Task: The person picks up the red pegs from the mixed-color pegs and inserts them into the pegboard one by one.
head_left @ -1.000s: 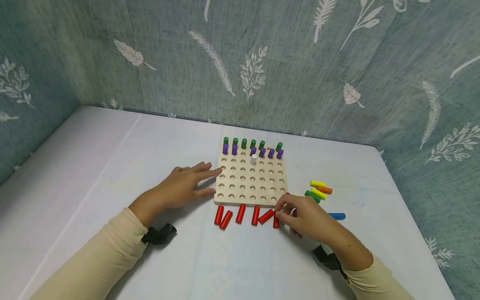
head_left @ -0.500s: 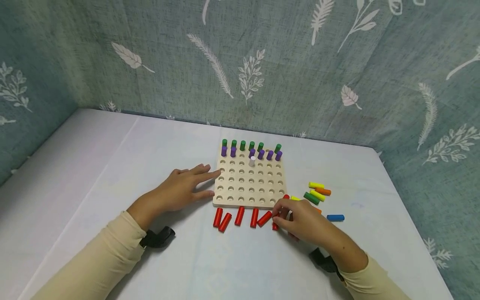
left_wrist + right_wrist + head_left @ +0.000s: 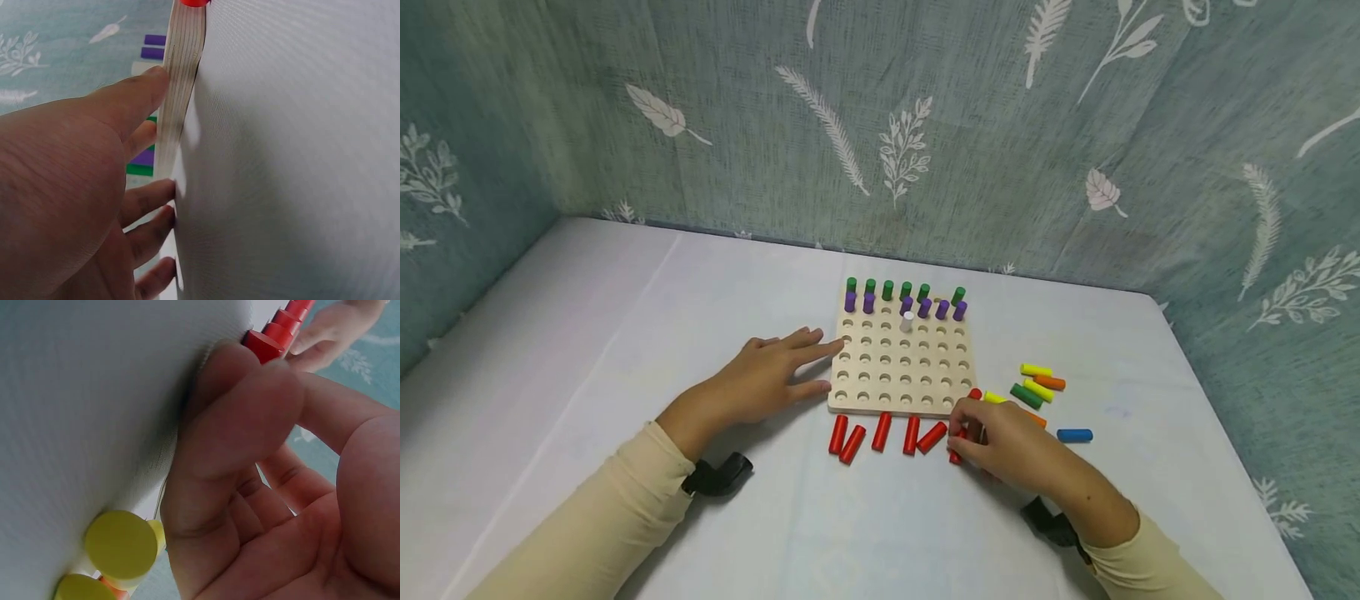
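Observation:
A square wooden pegboard lies mid-table. Its far row carries green pegs, with purple pegs in front and one white peg. My left hand rests spread at the board's left side; the index fingertip overlaps the board's edge and the thumb tip is at its side. By the board's near right corner, my right hand pinches a red peg between thumb and fingers, low over the table; the fingers cover part of it. Further red pegs lie along the near edge, left of this hand.
Right of the board lie loose yellow pegs, a green peg, orange pegs and a blue peg. Another red peg shows behind the right hand. A patterned cloth hangs behind the white table.
The red peg at my right fingertips has tilted and shifted slightly, its lower end leaning left. The left hand stays in place at the board.

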Demonstrator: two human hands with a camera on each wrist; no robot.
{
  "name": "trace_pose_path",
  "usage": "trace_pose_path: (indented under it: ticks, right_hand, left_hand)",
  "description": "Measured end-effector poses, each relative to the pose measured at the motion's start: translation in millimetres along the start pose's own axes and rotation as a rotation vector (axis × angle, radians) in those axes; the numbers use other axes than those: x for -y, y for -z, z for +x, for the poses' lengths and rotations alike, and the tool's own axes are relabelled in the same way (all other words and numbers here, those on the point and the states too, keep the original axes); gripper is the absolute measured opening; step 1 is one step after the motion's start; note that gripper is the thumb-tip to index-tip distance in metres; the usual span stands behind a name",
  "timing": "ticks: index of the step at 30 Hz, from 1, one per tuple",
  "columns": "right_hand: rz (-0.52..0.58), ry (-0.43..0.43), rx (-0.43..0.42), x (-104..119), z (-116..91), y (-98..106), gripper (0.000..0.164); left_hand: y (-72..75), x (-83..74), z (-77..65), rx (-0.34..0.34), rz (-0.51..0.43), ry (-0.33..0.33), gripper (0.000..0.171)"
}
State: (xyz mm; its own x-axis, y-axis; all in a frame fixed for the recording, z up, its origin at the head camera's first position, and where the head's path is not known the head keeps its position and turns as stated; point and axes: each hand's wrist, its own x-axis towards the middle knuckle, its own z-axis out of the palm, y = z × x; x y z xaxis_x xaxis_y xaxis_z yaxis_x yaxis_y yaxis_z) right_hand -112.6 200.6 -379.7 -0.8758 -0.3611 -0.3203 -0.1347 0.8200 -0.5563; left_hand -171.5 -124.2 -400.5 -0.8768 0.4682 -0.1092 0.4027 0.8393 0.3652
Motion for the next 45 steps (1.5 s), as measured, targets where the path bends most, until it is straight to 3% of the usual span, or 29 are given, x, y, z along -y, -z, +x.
trace_pose_path:
  ticks: [8, 13, 31, 45]
  right_hand:
    - [-0.050, -0.030, -0.004, -1.1, 1.2, -2.0, 0.021]
    - [-0.069, -0.036, -0.014, -0.5, 0.6, -2.0, 0.022]
    - [-0.038, 0.078, -0.003, -1.1, -2.1, 5.4, 0.014]
    - [0.058, 0.204, -0.150, -1.7, -6.5, 10.1, 0.015]
  left_hand:
    - [-3.0, 1.2, 0.9, 0.020, -0.011, 0.006, 0.068]
    - [-2.0, 1.4, 0.2, -0.001, 0.004, -0.012, 0.067]
    - [-1.4, 2.0, 0.3, -0.009, 0.002, -0.022, 0.066]
    - [1.9, -0.9, -0.6, -0.008, 0.014, -0.022, 0.065]
